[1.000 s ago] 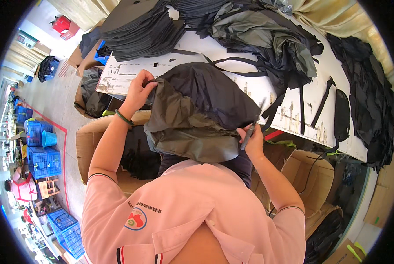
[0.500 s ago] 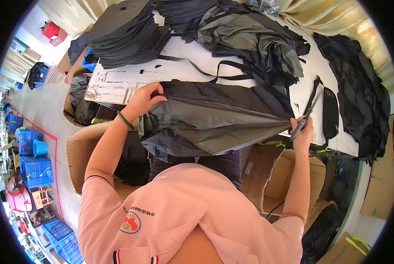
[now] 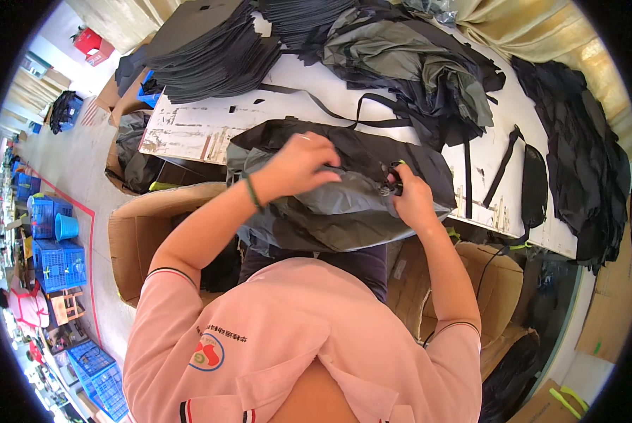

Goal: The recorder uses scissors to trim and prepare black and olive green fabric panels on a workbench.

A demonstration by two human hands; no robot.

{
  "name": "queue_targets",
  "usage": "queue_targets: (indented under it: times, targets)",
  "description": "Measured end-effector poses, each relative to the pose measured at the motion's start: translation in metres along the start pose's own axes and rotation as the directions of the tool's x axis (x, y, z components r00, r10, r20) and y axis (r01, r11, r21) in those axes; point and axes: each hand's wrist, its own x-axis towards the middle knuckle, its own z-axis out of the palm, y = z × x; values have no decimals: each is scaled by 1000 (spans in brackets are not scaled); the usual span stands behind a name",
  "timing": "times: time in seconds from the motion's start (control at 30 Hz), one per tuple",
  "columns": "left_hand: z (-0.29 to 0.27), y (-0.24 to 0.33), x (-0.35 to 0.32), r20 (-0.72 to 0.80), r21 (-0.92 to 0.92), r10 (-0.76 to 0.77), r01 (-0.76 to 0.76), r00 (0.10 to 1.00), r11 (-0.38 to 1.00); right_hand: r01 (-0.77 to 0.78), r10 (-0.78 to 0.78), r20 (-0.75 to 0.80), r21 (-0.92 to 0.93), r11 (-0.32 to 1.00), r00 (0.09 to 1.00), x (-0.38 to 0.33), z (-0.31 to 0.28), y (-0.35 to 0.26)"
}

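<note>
A black and grey-green sheet of thin fabric (image 3: 344, 218), sewn from panels, lies bunched across the table's front edge and my lap. My left hand (image 3: 302, 166) hovers over its middle, fingers half bent and thumb apart, with nothing visible between them. On the fabric's right part my right hand (image 3: 413, 201) is closed round a small black-handled tool (image 3: 395, 185). Its exact kind is hard to make out, since fingers and dark cloth cover much of it. The two hands are a short way apart.
Behind the fabric is a worn white table (image 3: 189, 127). It bears a stack of black sheets (image 3: 217, 63), a crumpled fabric pile (image 3: 415, 63) and a black strap (image 3: 309, 102). A black pouch (image 3: 535, 185) lies right. Cardboard boxes (image 3: 140, 240) stand below.
My left hand has let go of the fabric's left end and moved right. My right hand has come inward with the tool. The stretched fabric has slackened and bunched.
</note>
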Motion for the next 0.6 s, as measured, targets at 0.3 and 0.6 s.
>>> queue_targets:
  times: [0.3, 0.6]
  targets:
    - [70, 10, 31, 276, -343, -149, 242, 949, 907, -160, 80, 174, 519, 840, 982, 2, -4, 22]
    - [73, 4, 32, 557, -677, -147, 550, 817, 490, 66, -18, 171, -278, 958, 985, -26, -79, -11]
